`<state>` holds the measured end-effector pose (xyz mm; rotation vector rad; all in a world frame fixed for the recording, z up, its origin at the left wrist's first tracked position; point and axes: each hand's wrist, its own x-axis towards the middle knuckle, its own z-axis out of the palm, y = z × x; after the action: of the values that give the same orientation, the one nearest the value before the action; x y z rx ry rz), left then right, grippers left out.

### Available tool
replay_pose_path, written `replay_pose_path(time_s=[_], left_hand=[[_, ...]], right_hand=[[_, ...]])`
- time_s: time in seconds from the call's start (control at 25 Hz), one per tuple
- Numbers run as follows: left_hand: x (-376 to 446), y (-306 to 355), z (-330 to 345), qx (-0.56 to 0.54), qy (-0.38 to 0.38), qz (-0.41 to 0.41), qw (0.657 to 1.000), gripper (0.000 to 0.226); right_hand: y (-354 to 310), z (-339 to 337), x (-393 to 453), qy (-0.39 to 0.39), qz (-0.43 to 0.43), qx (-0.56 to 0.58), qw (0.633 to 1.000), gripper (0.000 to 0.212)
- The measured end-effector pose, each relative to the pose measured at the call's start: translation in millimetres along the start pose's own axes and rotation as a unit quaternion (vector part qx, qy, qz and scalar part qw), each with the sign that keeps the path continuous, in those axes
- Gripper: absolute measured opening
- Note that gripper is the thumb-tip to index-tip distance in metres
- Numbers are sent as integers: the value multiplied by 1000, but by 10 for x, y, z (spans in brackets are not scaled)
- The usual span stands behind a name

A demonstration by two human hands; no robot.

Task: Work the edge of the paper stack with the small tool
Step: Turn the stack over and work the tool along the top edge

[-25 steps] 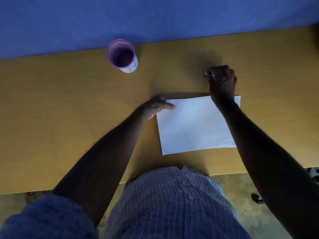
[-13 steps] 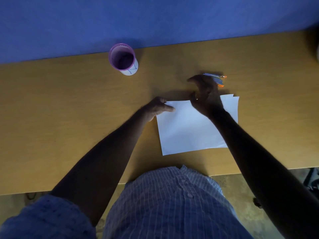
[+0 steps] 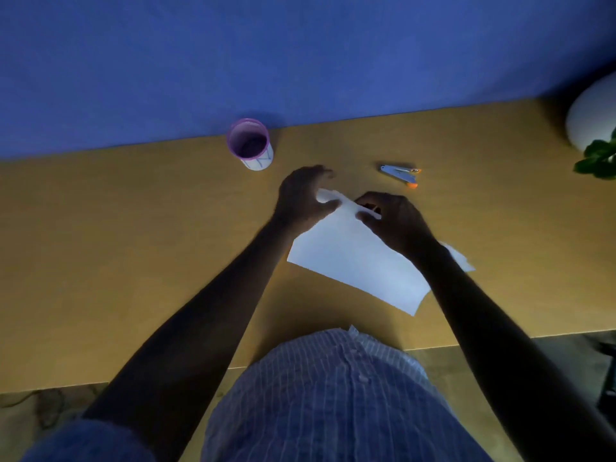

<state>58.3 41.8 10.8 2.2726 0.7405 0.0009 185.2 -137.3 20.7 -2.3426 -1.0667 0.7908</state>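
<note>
On the desk point(image 3: 100, 245), the paper point(image 3: 353, 258) lies skewed, its far edge pinched by the left hand point(image 3: 301, 198) and right hand point(image 3: 396, 221). The stapler point(image 3: 400, 173) lies untouched just beyond the paper. Uneven sheets could get stapled misaligned if the pinch slips.

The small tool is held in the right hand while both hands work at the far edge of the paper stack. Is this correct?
Not quite. In the head view the small tool lies alone on the table, beyond the right hand. Both hands, the left hand included, do work at the far edge of the paper stack.
</note>
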Motion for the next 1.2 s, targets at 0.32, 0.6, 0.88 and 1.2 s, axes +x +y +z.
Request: replay_pose_path(time_s=[0.32,0.6,0.88,1.2], left_hand=[[-604,716,79,-491,26,-184,851,30],[-821,794,21,-574,19,-144,806,28],[-615,410,-189,-655,-66,-217,721,19],[-165,-422,370,-356,19,-266,895,13]], right_hand=[[-412,-29,-562,222,-55,114,967,29],[-739,275,-998,257,-99,66,959,56],[-508,-15,-946,356,-96,159,916,36],[466,215,-132,346,63,124,928,36]])
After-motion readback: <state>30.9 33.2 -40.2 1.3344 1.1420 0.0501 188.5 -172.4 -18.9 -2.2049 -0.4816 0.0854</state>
